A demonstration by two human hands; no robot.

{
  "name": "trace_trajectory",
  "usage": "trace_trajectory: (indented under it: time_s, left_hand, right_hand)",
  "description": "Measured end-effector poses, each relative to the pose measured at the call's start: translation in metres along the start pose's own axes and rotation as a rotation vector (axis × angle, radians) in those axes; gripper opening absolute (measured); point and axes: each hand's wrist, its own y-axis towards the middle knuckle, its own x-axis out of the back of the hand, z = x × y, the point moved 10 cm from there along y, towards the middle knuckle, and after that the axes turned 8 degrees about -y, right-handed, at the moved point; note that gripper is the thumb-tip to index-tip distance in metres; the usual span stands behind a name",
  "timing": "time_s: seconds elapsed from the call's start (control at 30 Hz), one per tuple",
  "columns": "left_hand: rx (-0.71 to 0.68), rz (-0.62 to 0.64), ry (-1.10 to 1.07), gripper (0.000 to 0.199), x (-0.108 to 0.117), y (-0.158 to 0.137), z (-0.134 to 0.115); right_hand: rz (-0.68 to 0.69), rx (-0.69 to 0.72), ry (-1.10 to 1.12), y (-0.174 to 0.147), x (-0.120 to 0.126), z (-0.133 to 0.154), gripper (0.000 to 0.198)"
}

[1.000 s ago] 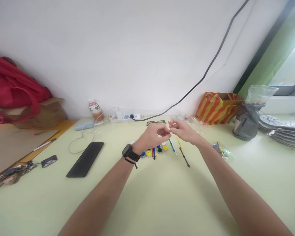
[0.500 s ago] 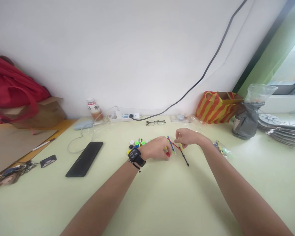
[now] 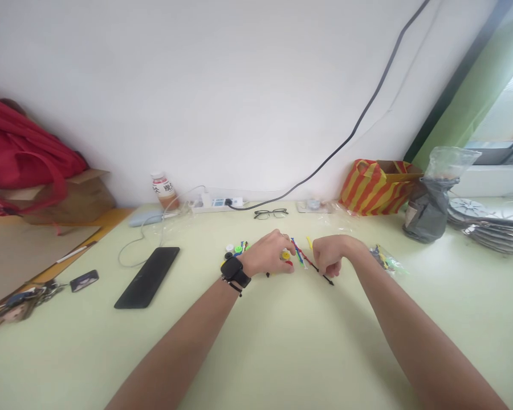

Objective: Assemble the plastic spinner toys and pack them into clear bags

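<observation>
A person's two arms, the left arm point(image 3: 183, 347) and the right arm point(image 3: 404, 327), both uncovered from the picture's lower edge to the left hand point(image 3: 268, 255) and right hand point(image 3: 327, 255). On the left wrist point(image 3: 247, 263) is a black smartwatch point(image 3: 232, 266) with a dark, rectangular, round-cornered screen and a broad black strap point(image 3: 243, 279). Right beside it, on the elbow side, runs a thin dark bracelet point(image 3: 233, 287), cord-like, with a short end dangling, tipped by a small dark bead or knot, too tiny to tell which
</observation>
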Motion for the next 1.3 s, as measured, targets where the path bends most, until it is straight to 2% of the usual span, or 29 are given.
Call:
trace_trajectory:
  time_s: [0.13, 0.27, 0.37, 0.47, 0.6, 0.8, 0.97, 1.1, 1.3]
  left_hand:
    - [0.016, -0.028, 0.017, 0.039, 0.014, -0.005, 0.011]
    - [0.067, -0.094, 0.059, 0.033, 0.038, -0.014, 0.036]
    - [0.087, -0.095, 0.056, 0.029, 0.044, -0.017, 0.051]
    - [0.083, -0.084, 0.04, 0.029, 0.04, -0.015, 0.056]
    - [0.094, -0.075, 0.029, 0.032, 0.03, -0.011, 0.056]
    - [0.116, -0.094, 0.059, 0.044, 0.029, -0.012, 0.05]
    - [0.108, -0.061, 0.056, 0.051, 0.019, -0.009, 0.036]
    - [0.023, -0.058, 0.066, 0.053, 0.005, -0.004, 0.019]
    - [-0.037, 0.036, 0.095, 0.03, -0.013, 0.0, 0.009]
  right_hand:
    - [-0.025, 0.005, -0.004, -0.001, 0.003, 0.001, 0.017]
    - [-0.018, 0.024, -0.005, -0.004, 0.004, 0.002, 0.015]
    - [-0.019, 0.037, -0.002, -0.013, 0.008, -0.001, 0.015]
    - [-0.068, 0.069, 0.018, -0.021, 0.017, -0.005, 0.016]
    - [-0.295, 0.097, 0.029, -0.016, 0.04, -0.008, 0.019]
    - [-0.475, 0.062, 0.005, 0.012, 0.052, -0.01, 0.022]
    - [-0.632, -0.01, -0.022, 0.017, 0.065, -0.025, 0.02]
    - [-0.647, 0.021, -0.031, 0.025, 0.063, -0.024, 0.019]
    - [-0.6, 0.152, -0.04, 0.027, 0.054, -0.007, 0.024]
